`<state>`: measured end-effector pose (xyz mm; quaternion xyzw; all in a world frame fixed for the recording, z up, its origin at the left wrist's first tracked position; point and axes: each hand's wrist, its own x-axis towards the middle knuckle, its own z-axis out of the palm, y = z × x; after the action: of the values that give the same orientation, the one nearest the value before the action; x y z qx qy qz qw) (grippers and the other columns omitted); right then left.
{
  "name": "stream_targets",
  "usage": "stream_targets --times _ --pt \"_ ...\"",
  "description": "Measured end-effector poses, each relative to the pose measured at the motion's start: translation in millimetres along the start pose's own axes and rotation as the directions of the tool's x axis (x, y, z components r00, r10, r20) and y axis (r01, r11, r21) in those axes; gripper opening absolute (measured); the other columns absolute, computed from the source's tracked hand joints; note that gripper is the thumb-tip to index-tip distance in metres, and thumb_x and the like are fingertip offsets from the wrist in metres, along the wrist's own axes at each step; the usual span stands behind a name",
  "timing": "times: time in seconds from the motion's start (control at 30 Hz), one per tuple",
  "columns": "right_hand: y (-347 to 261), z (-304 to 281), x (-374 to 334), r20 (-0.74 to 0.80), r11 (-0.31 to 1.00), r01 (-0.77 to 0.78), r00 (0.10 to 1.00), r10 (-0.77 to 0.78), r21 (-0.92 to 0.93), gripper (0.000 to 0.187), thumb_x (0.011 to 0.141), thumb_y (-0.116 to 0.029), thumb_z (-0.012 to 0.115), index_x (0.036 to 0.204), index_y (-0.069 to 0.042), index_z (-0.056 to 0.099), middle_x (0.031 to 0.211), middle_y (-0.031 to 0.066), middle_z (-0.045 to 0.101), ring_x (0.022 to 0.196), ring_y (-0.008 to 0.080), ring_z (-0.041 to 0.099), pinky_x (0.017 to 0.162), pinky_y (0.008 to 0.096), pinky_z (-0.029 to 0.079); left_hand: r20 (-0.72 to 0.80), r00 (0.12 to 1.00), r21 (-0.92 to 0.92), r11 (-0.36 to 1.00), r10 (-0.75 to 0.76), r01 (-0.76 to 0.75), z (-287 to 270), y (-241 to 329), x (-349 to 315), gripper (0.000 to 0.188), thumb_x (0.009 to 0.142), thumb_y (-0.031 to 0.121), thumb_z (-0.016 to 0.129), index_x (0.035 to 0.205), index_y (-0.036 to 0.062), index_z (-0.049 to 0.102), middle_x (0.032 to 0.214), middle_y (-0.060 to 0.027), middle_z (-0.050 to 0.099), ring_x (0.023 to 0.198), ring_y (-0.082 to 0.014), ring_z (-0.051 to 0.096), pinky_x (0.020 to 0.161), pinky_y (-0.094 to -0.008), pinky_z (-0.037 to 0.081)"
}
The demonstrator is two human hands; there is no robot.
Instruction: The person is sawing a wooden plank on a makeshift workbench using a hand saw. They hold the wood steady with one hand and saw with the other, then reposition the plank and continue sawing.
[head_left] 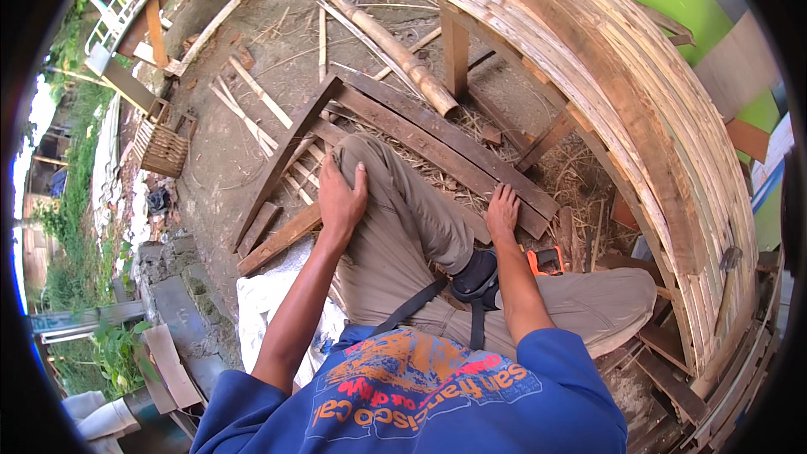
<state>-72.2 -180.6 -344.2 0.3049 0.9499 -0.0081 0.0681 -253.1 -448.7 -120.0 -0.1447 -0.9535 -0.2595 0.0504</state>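
Note:
My left hand rests on my raised left knee, thumb apart from the fingers, holding nothing. Ahead of my legs lies a wooden frame of dark brown planks: two run side by side, and a third joins them at an angle at the far left end. At the frame's right end, my right hand is over the nearer plank, fingers together and curled on the wood; its thumb is hidden. Just beside my right forearm shows an orange and black tool handle, like a handsaw's, its blade out of sight.
A bamboo-slat bench curves along the right, with a hammer on it. Beyond the frame lie a bamboo pole and several thin strips. A woven basket and concrete blocks are at left. White sacking lies beside me.

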Motion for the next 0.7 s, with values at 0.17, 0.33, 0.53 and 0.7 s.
stream_targets --times 0.17,0.33,0.53,0.7 --pt "0.1 18.2 9.4 -0.115 0.995 -0.052 0.993 0.042 -0.091 0.042 0.097 -0.019 0.053 0.136 -0.004 0.052 0.128 0.0119 0.056 0.125 0.0278 0.050 0.100 0.0429 0.043 0.023 1.000 0.011 1.000 -0.013 0.012 -1.2 5.2 2.1 0.076 0.097 0.038 0.060 0.148 -0.0115 0.033 0.144 -0.0317 0.047 0.136 -0.0423 0.045 0.115 -0.0459 0.035" --pt "-4.5 9.9 10.6 0.117 0.963 0.074 0.987 -0.108 0.261 0.039 0.093 -0.021 0.063 0.128 -0.006 0.055 0.130 0.0156 0.055 0.121 0.0347 0.056 0.097 0.0477 0.047 0.012 1.000 0.009 1.000 -0.022 0.022 -1.5 2.0 -1.7 0.077 0.096 0.039 0.060 0.147 -0.0118 0.034 0.144 -0.0317 0.047 0.136 -0.0429 0.044 0.115 -0.0469 0.036" --pt "-32.5 15.7 -7.0 0.265 0.850 0.197 0.895 -0.360 0.488 0.057 0.083 -0.026 0.078 0.130 -0.006 0.053 0.134 0.0226 0.052 0.125 0.0433 0.054 0.102 0.0539 0.047 -0.047 0.998 0.013 0.999 -0.046 0.047 -10.4 -1.1 -11.4 0.075 0.096 0.039 0.061 0.145 -0.0109 0.036 0.142 -0.0324 0.048 0.134 -0.0439 0.046 0.114 -0.0473 0.037" --pt "-17.8 87.9 2.0 0.218 0.932 0.216 0.934 -0.285 0.290 0.069 0.075 -0.024 0.086 0.131 -0.005 0.050 0.134 0.0230 0.051 0.126 0.0431 0.053 0.103 0.0557 0.047 -0.045 0.999 -0.068 0.997 0.021 -0.025 -8.7 19.4 -5.8 0.074 0.095 0.040 0.062 0.143 -0.0110 0.039 0.142 -0.0331 0.048 0.135 -0.0442 0.046 0.114 -0.0471 0.037"
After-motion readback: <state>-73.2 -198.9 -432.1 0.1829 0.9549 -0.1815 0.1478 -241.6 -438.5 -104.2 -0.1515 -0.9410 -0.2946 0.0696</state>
